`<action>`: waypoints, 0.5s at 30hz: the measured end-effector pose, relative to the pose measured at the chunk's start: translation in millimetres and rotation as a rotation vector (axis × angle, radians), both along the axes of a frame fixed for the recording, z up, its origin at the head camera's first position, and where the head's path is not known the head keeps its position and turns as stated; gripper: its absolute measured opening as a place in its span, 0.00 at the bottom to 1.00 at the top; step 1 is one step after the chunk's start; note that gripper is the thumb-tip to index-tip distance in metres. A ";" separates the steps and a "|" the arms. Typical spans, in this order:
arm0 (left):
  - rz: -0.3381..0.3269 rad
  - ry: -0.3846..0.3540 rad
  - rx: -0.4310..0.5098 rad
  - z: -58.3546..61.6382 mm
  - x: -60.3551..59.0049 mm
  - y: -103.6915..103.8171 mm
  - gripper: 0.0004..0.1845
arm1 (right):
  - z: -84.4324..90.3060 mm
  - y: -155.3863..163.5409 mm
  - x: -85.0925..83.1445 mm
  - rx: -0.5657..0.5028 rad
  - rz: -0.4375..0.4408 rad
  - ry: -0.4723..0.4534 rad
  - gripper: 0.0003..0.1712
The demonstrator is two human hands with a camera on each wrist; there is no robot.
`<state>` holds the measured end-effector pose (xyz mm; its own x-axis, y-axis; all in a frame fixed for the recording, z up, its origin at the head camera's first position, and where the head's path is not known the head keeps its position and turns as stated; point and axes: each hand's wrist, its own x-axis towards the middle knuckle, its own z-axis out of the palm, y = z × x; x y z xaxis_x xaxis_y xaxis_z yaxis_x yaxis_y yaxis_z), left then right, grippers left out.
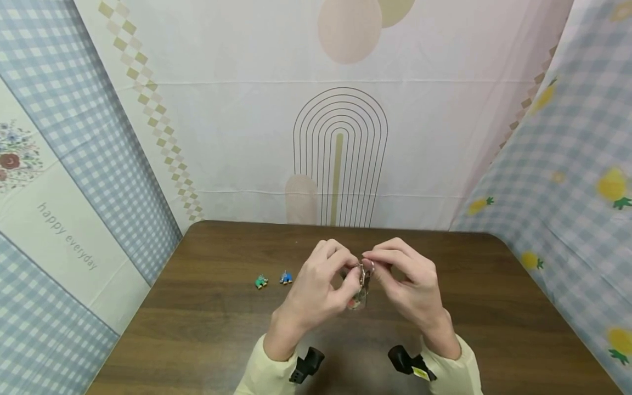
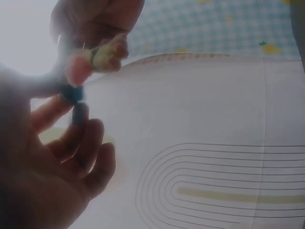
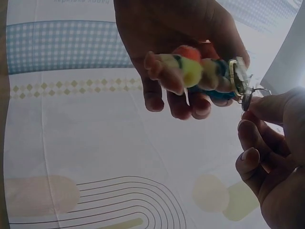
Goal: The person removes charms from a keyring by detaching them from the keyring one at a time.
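My left hand (image 1: 318, 280) grips a keychain with a small colourful figure charm (image 3: 190, 71) hanging from it, above the middle of the table. The charm has red, yellow-green and teal parts; in the left wrist view it is dim and blurred. Opposite, my right hand (image 1: 412, 282) pinches a thin metal ring (image 3: 260, 89) between thumb and forefinger. A gold-coloured clasp (image 3: 233, 76) sits between the ring and the charm. The fingers partly hide how these metal parts join.
Two small figures, one green (image 1: 261, 281) and one blue (image 1: 286, 277), stand on the brown wooden table (image 1: 207, 318) left of my hands. A white patterned cloth (image 1: 237, 137) hangs behind the table, with checked cloths (image 1: 553, 219) at the sides.
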<state>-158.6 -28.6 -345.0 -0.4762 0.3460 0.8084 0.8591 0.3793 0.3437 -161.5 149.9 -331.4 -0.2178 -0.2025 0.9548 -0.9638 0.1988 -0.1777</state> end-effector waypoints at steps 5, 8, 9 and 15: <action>-0.116 0.000 -0.023 0.5 -1.3 -0.9 0.04 | 0.9 0.1 0.5 -0.005 0.001 -0.005 0.09; -0.162 -0.037 -0.014 -0.1 -0.6 -1.6 0.02 | 1.9 0.1 0.9 0.000 -0.002 0.004 0.09; -0.167 -0.046 -0.009 -0.2 -0.4 -1.8 0.03 | 2.3 0.1 1.0 0.002 0.001 0.007 0.10; -0.204 -0.045 0.022 0.3 0.2 -1.5 0.03 | 3.2 -0.1 2.0 0.009 0.022 0.008 0.08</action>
